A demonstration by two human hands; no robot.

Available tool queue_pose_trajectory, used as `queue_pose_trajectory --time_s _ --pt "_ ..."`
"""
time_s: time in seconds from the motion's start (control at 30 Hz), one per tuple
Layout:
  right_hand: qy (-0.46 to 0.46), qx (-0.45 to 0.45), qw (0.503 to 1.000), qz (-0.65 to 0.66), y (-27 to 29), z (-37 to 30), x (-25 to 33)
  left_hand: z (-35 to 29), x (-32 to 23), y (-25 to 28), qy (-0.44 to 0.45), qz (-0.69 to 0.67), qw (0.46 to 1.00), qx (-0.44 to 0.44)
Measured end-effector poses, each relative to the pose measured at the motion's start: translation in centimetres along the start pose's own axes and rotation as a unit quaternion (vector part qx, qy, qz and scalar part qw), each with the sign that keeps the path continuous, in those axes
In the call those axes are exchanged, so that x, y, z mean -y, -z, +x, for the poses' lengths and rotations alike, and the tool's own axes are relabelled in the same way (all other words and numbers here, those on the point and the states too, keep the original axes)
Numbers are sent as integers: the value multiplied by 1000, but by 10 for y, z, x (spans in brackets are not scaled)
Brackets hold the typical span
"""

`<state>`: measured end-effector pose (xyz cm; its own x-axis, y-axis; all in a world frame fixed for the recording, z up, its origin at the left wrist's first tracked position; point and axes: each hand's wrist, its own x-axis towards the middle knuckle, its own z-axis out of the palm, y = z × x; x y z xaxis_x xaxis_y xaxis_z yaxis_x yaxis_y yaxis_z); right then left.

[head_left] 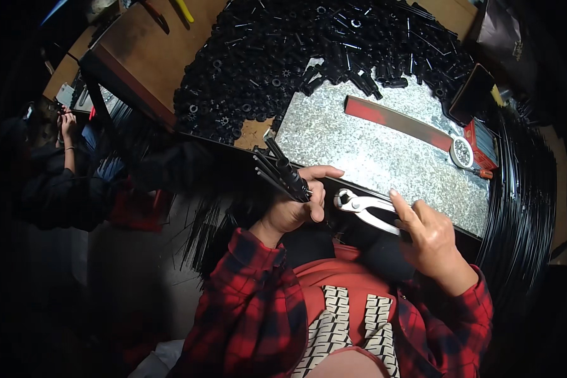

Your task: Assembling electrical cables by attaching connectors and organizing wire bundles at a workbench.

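Note:
My left hand (286,213) is closed around a bundle of black tubes and thin rods (285,171), just off the near edge of the metal-topped work surface. The bundle tilts up and to the left; its lower end is hidden in the palm. The left index finger points out toward the right. In my right hand (433,242) are end-cutting pincers (354,204) with pale handles, held by the handles with the jaws toward the left hand. The right index finger lies stretched out above the handles. Jaws and bundle are apart.
A heap of small black parts (252,69) covers the far side of the speckled metal sheet (321,135). On the sheet lie a red-brown strip (397,123) and a white round dish (461,153), beside a red box (482,143). Long black rods (516,189) hang at right. Another person's hand (67,126) shows far left.

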<state>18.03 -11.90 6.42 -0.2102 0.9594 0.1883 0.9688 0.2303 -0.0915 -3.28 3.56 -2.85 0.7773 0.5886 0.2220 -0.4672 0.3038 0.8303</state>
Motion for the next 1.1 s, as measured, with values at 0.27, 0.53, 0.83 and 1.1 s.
queue_pose_trajectory --time_s 0.27,0.53,0.83,1.1 --pt "-3 -70 997 -21 -9 8 5 1 19 -10 76 240 966 56" --pt "-34 -79 996 -18 -4 0 -4 1 21 -16 23 95 994 -38" --pt "11 -65 998 -18 -5 -4 1 9 1 -35 73 49 995 -52" --pt "13 -92 994 -62 -13 -8 -3 11 4 -35 61 66 995 -39"
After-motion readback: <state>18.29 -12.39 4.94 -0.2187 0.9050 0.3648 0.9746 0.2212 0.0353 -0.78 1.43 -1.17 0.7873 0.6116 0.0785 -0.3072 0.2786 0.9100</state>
